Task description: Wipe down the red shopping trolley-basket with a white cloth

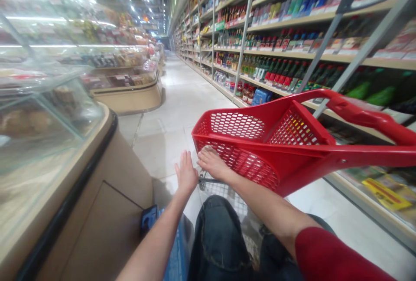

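A red plastic shopping cart (305,153) stands side-on before me, its handle toward the right. Up by the cart's narrow left end, my right hand (212,162) is bent over a small crumpled pale piece of what looks like cloth (206,148); its fingertips are partly hidden. My left hand (187,172) is just to the left, fingers stretched out and raised, with nothing visible in it. A dark bar of the cart's lower frame (211,180) passes below both hands. I cannot tell whether either hand touches the cart.
My bent knees (217,233) are below the cart. Close on the left stands a glass-topped display counter (126,177) with a black bumper. A blue crate-like thing (177,248) sits beside my left leg. Shelves of bottles (279,75) line the right. A tiled aisle (185,81) runs ahead.
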Demonstrator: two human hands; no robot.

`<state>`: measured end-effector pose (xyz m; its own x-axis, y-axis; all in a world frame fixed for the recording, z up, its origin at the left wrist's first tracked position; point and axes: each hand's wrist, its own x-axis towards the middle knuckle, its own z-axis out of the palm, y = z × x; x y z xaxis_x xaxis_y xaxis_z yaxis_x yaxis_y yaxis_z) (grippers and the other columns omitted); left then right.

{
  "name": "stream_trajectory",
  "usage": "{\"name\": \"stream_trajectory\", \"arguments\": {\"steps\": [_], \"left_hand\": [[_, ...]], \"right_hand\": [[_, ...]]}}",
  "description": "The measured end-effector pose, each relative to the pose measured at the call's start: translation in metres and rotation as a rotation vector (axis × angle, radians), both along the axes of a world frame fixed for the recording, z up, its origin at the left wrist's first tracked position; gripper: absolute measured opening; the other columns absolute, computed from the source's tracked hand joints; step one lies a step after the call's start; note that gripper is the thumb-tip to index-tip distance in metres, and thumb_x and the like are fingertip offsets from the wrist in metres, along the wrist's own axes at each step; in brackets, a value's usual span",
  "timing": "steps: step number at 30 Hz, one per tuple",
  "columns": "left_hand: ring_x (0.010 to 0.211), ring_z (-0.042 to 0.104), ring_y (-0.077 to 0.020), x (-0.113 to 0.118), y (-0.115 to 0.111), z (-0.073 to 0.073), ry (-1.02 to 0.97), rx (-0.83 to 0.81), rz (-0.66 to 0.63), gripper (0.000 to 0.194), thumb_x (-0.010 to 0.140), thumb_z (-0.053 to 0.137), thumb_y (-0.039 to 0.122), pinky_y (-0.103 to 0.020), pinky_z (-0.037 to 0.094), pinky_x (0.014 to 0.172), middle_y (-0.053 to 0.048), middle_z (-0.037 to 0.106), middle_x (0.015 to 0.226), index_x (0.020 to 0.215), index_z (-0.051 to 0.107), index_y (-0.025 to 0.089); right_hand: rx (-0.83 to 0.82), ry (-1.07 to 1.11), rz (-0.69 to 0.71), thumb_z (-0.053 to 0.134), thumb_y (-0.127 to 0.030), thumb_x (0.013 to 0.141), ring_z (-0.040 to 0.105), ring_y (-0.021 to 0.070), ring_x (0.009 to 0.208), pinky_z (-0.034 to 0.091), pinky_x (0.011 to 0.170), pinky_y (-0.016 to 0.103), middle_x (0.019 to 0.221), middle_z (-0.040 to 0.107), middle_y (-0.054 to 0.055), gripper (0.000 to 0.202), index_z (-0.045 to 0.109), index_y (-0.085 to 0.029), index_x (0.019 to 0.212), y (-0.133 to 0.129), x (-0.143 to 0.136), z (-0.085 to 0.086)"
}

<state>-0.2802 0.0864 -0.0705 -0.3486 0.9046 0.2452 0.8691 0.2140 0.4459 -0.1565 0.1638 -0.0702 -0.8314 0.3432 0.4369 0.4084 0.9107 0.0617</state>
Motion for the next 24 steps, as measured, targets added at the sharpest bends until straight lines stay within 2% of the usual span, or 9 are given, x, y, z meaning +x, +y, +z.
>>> {"name": "stream_trajectory", "arguments": {"steps": [3, 5, 7, 9, 10, 12, 14, 19, 24], "left_hand": [[0.135, 0.026, -0.0204, -0.007, 0.004, 0.001, -0.357, 0.081, -0.004, 0.074, 0.065, 0.041, -0.001, -0.045, 0.024, 0.109, -0.01, 0.027, 0.147, 0.136, 0.031, 0.019], [0.123, 0.043, -0.0194, -0.009, 0.006, 0.005, -0.751, 0.076, -0.031, 0.069, 0.063, 0.044, 0.001, -0.037, 0.04, 0.099, -0.008, 0.045, 0.136, 0.129, 0.041, 0.022], [0.097, 0.06, -0.0177, -0.006, 0.006, 0.008, -1.221, 0.006, -0.072, 0.05, 0.065, 0.051, 0.007, -0.029, 0.05, 0.077, -0.006, 0.064, 0.107, 0.113, 0.054, 0.021], [0.07, 0.062, -0.0133, 0.003, 0.004, 0.011, -1.566, -0.043, -0.097, 0.026, 0.066, 0.059, 0.017, -0.022, 0.049, 0.059, -0.001, 0.065, 0.078, 0.092, 0.06, 0.018], [0.063, 0.06, -0.0112, 0.009, 0.002, 0.013, -1.659, -0.037, -0.097, 0.018, 0.066, 0.063, 0.02, -0.02, 0.046, 0.055, 0.0, 0.063, 0.07, 0.083, 0.06, 0.017], [0.056, 0.056, -0.0082, 0.021, -0.002, 0.016, -1.722, 0.009, -0.083, 0.014, 0.066, 0.065, 0.022, -0.019, 0.045, 0.053, 0.002, 0.06, 0.064, 0.077, 0.058, 0.016], [0.055, 0.056, -0.0066, 0.03, -0.005, 0.02, -1.743, 0.047, -0.077, 0.011, 0.069, 0.062, 0.019, -0.018, 0.045, 0.057, 0.003, 0.06, 0.064, 0.08, 0.058, 0.017], [0.054, 0.056, -0.0055, 0.029, -0.015, 0.031, -1.74, 0.031, 0.003, 0.012, 0.067, 0.06, 0.011, -0.018, 0.045, 0.059, 0.003, 0.061, 0.063, 0.078, 0.058, 0.016], [0.046, 0.051, -0.0063, 0.024, -0.022, 0.034, -1.667, -0.057, 0.041, 0.008, 0.067, 0.055, 0.011, -0.019, 0.04, 0.05, 0.003, 0.058, 0.059, 0.073, 0.058, 0.015]], "right_hand": [[-0.207, 0.098, -0.023, 0.052, -0.012, 0.082, 0.046, 0.0194, 0.121, 0.042, 0.098, 0.038, 0.127, 0.053, 0.013, 0.033, 0.057, -0.016, 0.114, -0.024, 0.007, -0.001], [-0.331, 0.222, -0.011, 0.048, -0.009, 0.079, 0.046, 0.0164, 0.121, 0.042, 0.099, 0.033, 0.131, 0.05, 0.011, 0.044, 0.051, -0.017, 0.123, -0.038, 0.011, 0.009], [-0.411, 0.342, 0.005, 0.043, -0.007, 0.077, 0.046, 0.0138, 0.12, 0.041, 0.101, 0.03, 0.13, 0.051, 0.007, 0.051, 0.047, -0.019, 0.126, -0.048, 0.013, 0.022], [-0.438, 0.439, -0.005, 0.039, -0.006, 0.076, 0.047, 0.0128, 0.12, 0.04, 0.102, 0.031, 0.127, 0.053, 0.006, 0.052, 0.048, -0.02, 0.126, -0.053, 0.013, 0.032], [-0.435, 0.477, -0.021, 0.039, -0.006, 0.076, 0.047, 0.0127, 0.12, 0.039, 0.102, 0.031, 0.127, 0.054, 0.006, 0.051, 0.049, -0.019, 0.124, -0.054, 0.013, 0.035], [-0.402, 0.53, -0.076, 0.038, -0.005, 0.076, 0.046, 0.0127, 0.12, 0.039, 0.103, 0.03, 0.127, 0.053, 0.007, 0.049, 0.052, -0.018, 0.122, -0.053, 0.011, 0.036], [-0.336, 0.531, -0.138, 0.04, -0.006, 0.077, 0.045, 0.0143, 0.122, 0.039, 0.102, 0.03, 0.128, 0.052, 0.009, 0.045, 0.055, -0.017, 0.118, -0.05, 0.01, 0.034], [-0.158, 0.279, -0.191, 0.046, -0.01, 0.08, 0.039, 0.0236, 0.127, 0.036, 0.103, 0.044, 0.129, 0.051, 0.014, 0.035, 0.06, -0.014, 0.112, -0.05, 0.012, 0.023], [-0.095, 0.026, -0.136, 0.062, -0.019, 0.071, 0.018, 0.0293, 0.136, 0.025, 0.107, 0.051, 0.143, 0.029, 0.019, 0.068, 0.038, -0.008, 0.133, -0.063, 0.018, 0.007]]}}
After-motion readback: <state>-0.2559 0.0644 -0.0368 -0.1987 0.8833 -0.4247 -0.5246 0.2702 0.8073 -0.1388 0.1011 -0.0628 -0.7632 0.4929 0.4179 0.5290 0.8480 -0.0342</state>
